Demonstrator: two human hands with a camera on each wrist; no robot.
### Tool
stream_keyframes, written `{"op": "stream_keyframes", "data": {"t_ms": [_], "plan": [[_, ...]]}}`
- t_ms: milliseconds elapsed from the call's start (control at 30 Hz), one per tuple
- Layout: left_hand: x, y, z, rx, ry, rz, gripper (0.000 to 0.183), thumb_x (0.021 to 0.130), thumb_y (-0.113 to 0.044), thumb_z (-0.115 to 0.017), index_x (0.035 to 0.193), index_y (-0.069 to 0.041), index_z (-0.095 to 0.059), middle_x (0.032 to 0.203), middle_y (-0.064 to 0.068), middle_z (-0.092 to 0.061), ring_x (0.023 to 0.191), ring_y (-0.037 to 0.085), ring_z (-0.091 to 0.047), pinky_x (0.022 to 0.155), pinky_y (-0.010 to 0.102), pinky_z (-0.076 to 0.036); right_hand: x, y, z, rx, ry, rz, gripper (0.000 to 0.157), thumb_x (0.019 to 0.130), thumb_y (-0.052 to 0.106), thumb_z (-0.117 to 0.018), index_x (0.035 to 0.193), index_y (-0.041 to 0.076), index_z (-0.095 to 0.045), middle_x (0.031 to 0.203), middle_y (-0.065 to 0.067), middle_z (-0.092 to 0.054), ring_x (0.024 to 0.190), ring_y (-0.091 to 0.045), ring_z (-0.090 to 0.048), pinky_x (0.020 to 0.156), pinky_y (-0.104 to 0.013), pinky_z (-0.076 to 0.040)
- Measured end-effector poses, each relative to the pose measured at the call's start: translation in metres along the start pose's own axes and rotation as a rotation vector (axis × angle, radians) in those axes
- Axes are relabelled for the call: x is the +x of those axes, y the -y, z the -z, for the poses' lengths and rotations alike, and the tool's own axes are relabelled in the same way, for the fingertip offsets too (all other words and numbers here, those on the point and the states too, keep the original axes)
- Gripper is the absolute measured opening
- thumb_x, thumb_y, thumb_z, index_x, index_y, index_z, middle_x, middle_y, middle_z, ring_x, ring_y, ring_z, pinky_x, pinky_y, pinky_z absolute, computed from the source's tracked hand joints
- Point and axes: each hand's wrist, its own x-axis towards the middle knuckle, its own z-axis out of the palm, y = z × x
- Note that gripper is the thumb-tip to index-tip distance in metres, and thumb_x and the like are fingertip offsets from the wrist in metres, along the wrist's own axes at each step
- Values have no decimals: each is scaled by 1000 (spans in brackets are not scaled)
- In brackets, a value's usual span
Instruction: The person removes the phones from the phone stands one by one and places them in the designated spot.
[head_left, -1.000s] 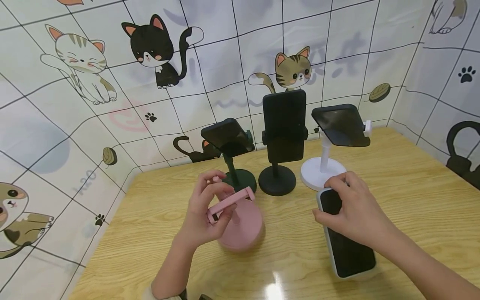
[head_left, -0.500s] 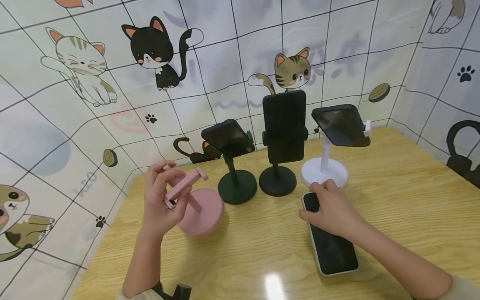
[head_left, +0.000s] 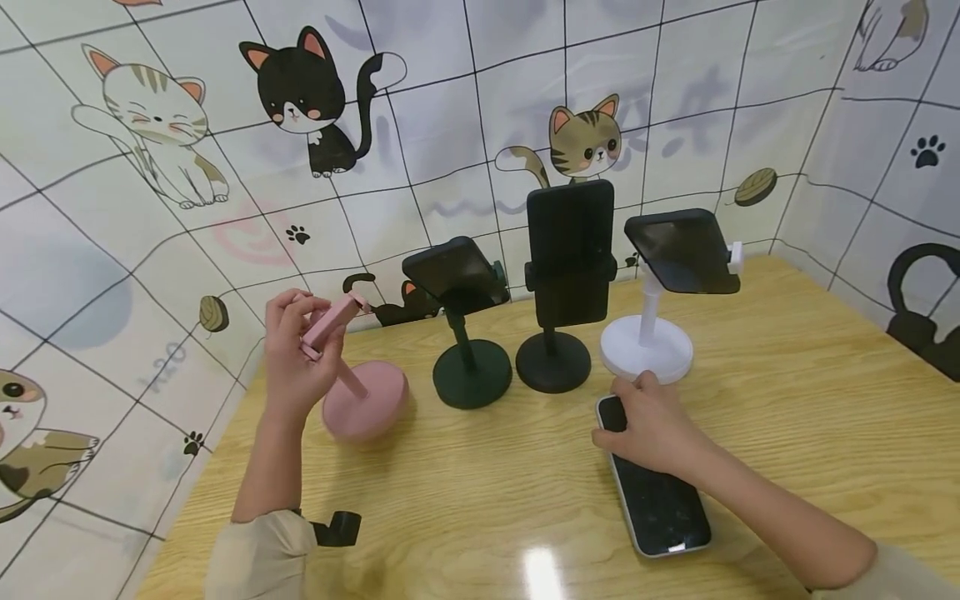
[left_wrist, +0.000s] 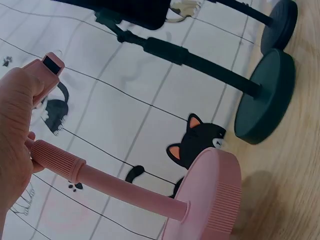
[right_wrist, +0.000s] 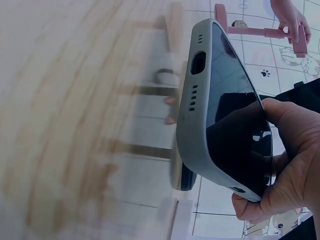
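Observation:
A pink phone stand [head_left: 360, 408] is at the left of the table; my left hand [head_left: 296, 358] grips its clamp at the top. In the left wrist view, my thumb lies on the clamp [left_wrist: 46, 77], above the ribbed pink post [left_wrist: 125, 192]. Whether the round base touches the table, I cannot tell. On the right, my right hand [head_left: 652, 429] holds a dark-screened phone [head_left: 660, 508] in a light case, thumb and fingers at the edges of its far end. Its port end [right_wrist: 197, 85] faces the right wrist camera. Any gap beneath the phone is unclear.
At the back stand a dark green stand [head_left: 472, 375], a black one [head_left: 555, 362] and a white one [head_left: 648, 350], each bearing a phone. Behind the wooden table [head_left: 465, 500] rises a wall covering [head_left: 450, 125] with printed cats.
My left hand has carried the pink stand leftward and farther back, away from the green stand. The right hand and its phone have shifted slightly left.

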Motion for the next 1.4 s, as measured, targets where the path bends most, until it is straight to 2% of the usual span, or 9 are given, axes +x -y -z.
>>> {"op": "stream_keyframes", "data": {"t_ms": [100,267,367,533,700,867,1000,1167,1400], "plan": [[-1,11,-6,17,4,28,27,68,20,-59,93,14,-51,101,30,-39,81,14,-40,70,13,-32,2,-2,-3,-16,12,1,53,69,31,-71,103,-5,-54,89,-20,-46,72,-28,-45,55,-33,-39],[-7,45,-17,27,-10,70,29,68,16,-61,95,9,-53,104,25,-41,81,10,-39,69,14,-32,5,-3,-6,-27,26,0,53,69,32,-72,103,-3,-54,90,-21,-47,73,-27,-46,56,-34,-42],[-8,63,-23,32,-3,69,29,69,13,-63,97,6,-55,105,22,-42,80,8,-39,68,17,-34,6,-3,-9,-20,34,-10,53,69,32,-71,104,-3,-54,92,-22,-47,72,-27,-46,55,-33,-42],[-6,73,-31,12,17,76,28,72,10,-63,98,4,-55,106,20,-42,76,8,-38,66,20,-35,8,-4,-13,-23,50,-19,56,69,32,-72,108,-4,-53,93,-21,-47,75,-29,-47,57,-35,-42],[-7,72,-34,13,53,108,29,71,13,-62,98,6,-54,107,20,-41,83,11,-39,68,14,-35,10,-5,-16,-17,65,-21,53,69,31,-71,106,-3,-53,92,-20,-47,75,-30,-46,57,-35,-40],[-6,55,-36,-30,80,69,28,69,19,-60,95,11,-53,106,28,-42,94,23,-42,73,9,-33,11,-8,-17,2,74,-30,53,69,30,-71,107,-4,-53,92,-21,-45,75,-31,-46,56,-34,-39],[-3,45,-36,-55,92,57,28,68,20,-60,94,13,-53,106,30,-43,97,28,-42,76,10,-35,11,-10,-18,5,82,-44,57,69,29,-70,111,-5,-52,95,-22,-45,77,-33,-45,57,-35,-40],[-1,44,-36,-78,108,67,28,69,20,-60,95,14,-52,108,32,-43,102,32,-43,78,11,-36,13,-11,-19,-6,94,-54,56,69,29,-68,111,-5,-52,96,-24,-45,79,-37,-45,60,-39,-40],[-1,43,-33,-29,123,117,26,71,17,-61,96,12,-54,115,29,-46,109,36,-45,80,7,-34,17,-12,-22,-1,139,-85,58,70,30,-69,113,-5,-51,97,-24,-44,80,-37,-43,60,-40,-40]]}}
